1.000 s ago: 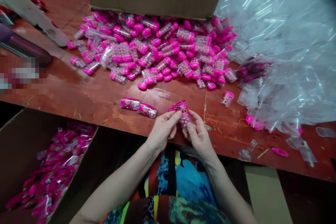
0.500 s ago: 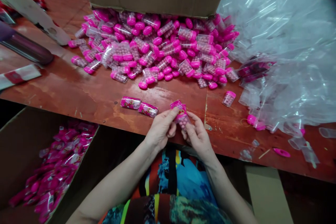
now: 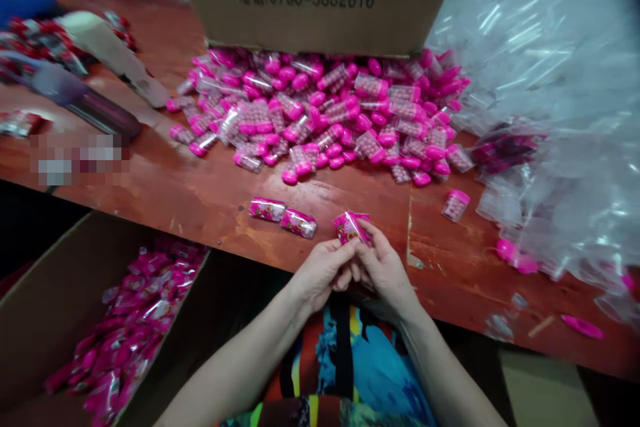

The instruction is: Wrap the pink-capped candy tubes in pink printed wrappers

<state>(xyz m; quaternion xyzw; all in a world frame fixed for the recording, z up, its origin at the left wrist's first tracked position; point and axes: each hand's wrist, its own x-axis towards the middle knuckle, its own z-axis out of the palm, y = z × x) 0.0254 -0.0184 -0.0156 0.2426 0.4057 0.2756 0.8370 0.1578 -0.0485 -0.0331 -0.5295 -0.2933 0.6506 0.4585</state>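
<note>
My left hand (image 3: 324, 270) and my right hand (image 3: 384, 268) meet at the near edge of the red-brown table (image 3: 190, 193), both pinched on one small pink-capped candy bottle in a printed pink sleeve (image 3: 351, 227). Two sleeved bottles (image 3: 283, 215) lie side by side on the table just left of my hands. A big heap of clear bottles with pink caps (image 3: 325, 110) spreads across the table in front of a cardboard box (image 3: 320, 0). One loose bottle (image 3: 455, 205) lies to the right of my hands.
An open carton (image 3: 60, 280) below the table's left edge holds several sleeved pink bottles (image 3: 130, 327). Crumpled clear plastic (image 3: 560, 113) piles up at the right. A dark cylinder (image 3: 95, 107) and a pale tool (image 3: 115, 57) lie at the far left.
The sleeve has slid further down over the bottle between my fingers. My view has shifted, so everything sits lower and more to the right in the picture.
</note>
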